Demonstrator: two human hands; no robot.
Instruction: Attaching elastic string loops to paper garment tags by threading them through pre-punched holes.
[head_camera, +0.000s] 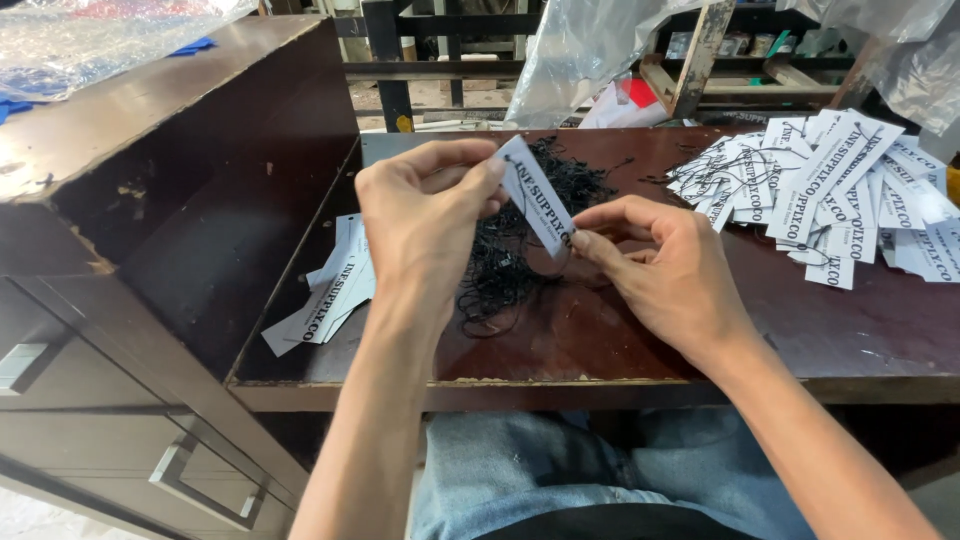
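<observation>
Paper tag (536, 196) — narrow white rectangle, black print on its face, tilted with the upper end toward the left hand (425, 215). That hand pinches the tag's upper end between thumb and fingertips. The right hand (660, 270) meets the tag's lower end, thumb and forefinger closed together on it; whether a string sits in that pinch I cannot tell.

The tag hangs in the air just above the heap of black strings (520, 240), which lies loose on the dark wooden table (860, 330).

No boxes or trays. Right of the string heap, well apart — a wide pile of white tags (830, 190), several with black loops through them. Left of the heap, a small stack of plain tags (330, 290) lies against the side wall of a dark cabinet (150, 130).

The table's front edge, chipped, runs below the heap, near the person's wrists. Bare tabletop lies between the heap and the right pile, and in front of the right hand.
</observation>
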